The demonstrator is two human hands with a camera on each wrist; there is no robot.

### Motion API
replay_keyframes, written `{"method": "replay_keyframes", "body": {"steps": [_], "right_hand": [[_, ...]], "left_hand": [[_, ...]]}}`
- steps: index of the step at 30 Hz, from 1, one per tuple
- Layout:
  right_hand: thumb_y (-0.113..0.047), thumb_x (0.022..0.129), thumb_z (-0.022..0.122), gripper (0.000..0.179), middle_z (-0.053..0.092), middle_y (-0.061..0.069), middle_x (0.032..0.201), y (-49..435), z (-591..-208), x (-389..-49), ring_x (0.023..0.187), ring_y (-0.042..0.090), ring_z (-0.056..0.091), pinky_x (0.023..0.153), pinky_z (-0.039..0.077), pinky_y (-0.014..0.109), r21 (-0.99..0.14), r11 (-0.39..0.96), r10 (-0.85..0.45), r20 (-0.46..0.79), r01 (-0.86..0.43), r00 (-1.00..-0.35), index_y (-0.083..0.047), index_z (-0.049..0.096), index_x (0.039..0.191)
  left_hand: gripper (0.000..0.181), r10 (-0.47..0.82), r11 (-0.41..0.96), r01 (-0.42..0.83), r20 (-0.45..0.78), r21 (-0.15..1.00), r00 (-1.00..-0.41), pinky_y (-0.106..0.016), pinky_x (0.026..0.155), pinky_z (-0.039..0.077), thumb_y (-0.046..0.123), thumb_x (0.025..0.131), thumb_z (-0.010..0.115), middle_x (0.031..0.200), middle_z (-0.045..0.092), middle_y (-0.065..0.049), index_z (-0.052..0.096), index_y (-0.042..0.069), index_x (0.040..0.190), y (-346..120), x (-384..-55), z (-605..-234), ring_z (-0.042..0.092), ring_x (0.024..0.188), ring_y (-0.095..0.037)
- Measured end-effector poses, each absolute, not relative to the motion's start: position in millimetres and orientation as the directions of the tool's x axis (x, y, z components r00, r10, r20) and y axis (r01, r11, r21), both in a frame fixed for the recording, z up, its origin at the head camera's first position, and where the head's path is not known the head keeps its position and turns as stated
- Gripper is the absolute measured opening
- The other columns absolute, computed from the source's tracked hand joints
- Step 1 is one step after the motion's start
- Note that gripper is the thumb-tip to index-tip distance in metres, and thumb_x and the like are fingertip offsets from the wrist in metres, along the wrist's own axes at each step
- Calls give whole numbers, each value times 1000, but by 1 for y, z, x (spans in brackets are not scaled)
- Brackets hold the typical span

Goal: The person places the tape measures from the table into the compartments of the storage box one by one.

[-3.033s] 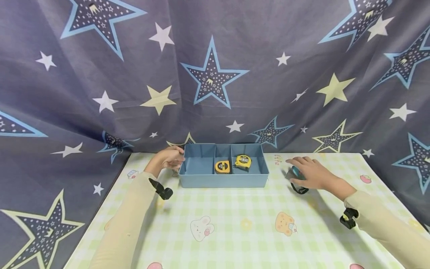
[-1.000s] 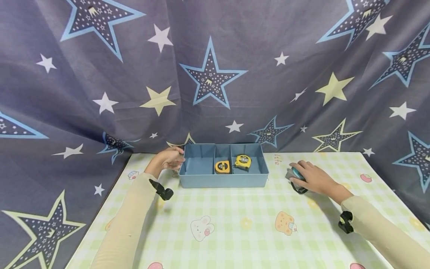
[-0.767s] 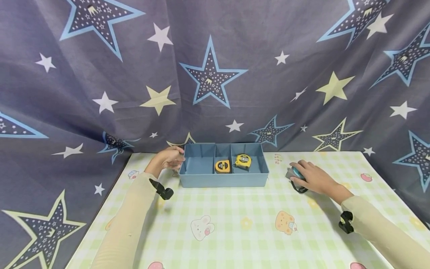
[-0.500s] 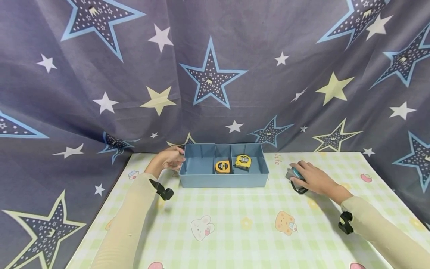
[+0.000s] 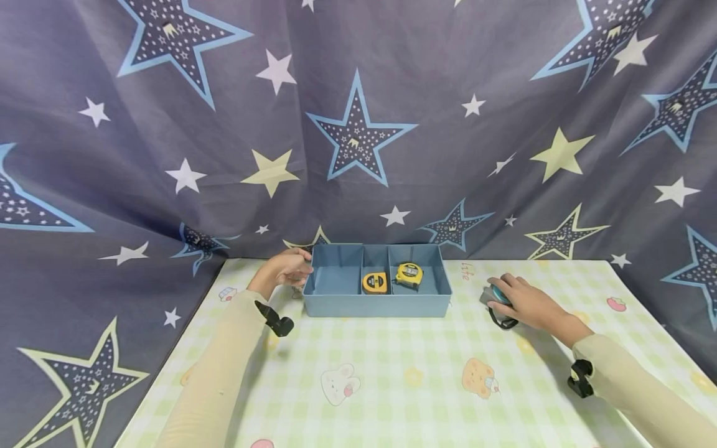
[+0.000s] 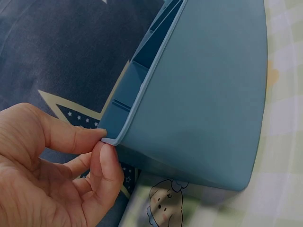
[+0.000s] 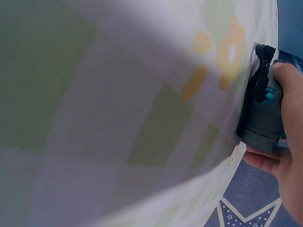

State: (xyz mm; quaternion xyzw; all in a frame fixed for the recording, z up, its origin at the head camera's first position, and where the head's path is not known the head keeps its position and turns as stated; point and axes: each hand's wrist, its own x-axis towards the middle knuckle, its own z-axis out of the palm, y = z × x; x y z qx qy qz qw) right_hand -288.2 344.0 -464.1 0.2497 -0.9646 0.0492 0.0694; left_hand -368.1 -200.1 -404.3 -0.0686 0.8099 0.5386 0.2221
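A blue box (image 5: 376, 306) with three compartments stands against the back curtain. My left hand (image 5: 284, 268) is at its left end; in the left wrist view thumb and forefinger pinch the back corner of the rim. An orange tape measure (image 5: 374, 283) sits in the narrow middle compartment, and a yellow tape measure (image 5: 409, 275) in the right one. To the right of the box, my right hand (image 5: 529, 303) grips a grey tape measure (image 7: 263, 120) with teal parts and a black strap. Its far side is hidden by the hand. Whether it touches the table I cannot tell.
A checked cloth with printed cartoons covers the table (image 5: 392, 398). Behind it hangs a dark star-patterned curtain (image 5: 235, 124), close to the box's back edge. Both sleeves carry black wrist mounts.
My right hand's fingers, spread over the grey tape measure three seconds ago, have closed around it. The left hand stays at the box's rim. The head view has shifted slightly.
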Motion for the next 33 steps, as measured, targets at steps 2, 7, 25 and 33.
{"method": "replay_keyframes", "body": {"steps": [2, 7, 25, 33], "right_hand": [[-40, 101, 63, 59, 57, 21, 123, 345, -464, -287, 94, 29, 57, 66, 51, 40, -57, 870, -476, 160, -489, -865, -1, 51, 144], [-40, 101, 63, 59, 57, 20, 122, 345, -467, -287, 92, 26, 57, 67, 50, 39, -56, 872, -472, 171, -487, -865, -1, 51, 143], [-38, 101, 64, 57, 58, 20, 119, 344, -465, -287, 90, 26, 56, 66, 50, 39, -53, 868, -478, 183, -494, -859, -1, 53, 142], [-39, 101, 63, 57, 57, 20, 119, 344, -466, -287, 90, 26, 56, 65, 50, 39, -55, 869, -476, 186, -493, -860, -1, 53, 142]], "left_hand": [[39, 124, 414, -353, -436, 839, -891, -21, 64, 53, -2, 97, 56, 100, 50, -5, 41, 4, 132, -199, -368, -404, 53, 71, -11], [37, 116, 419, -355, -437, 836, -892, -21, 63, 53, -2, 97, 56, 98, 50, -5, 42, 5, 130, -198, -369, -406, 53, 69, -11], [36, 122, 410, -334, -414, 849, -902, -20, 59, 51, -3, 96, 56, 93, 50, -4, 42, 4, 128, -197, -365, -406, 52, 65, -10], [34, 113, 408, -341, -417, 847, -902, -20, 59, 51, -3, 96, 56, 92, 50, -4, 43, 5, 127, -197, -366, -406, 52, 65, -10]]}}
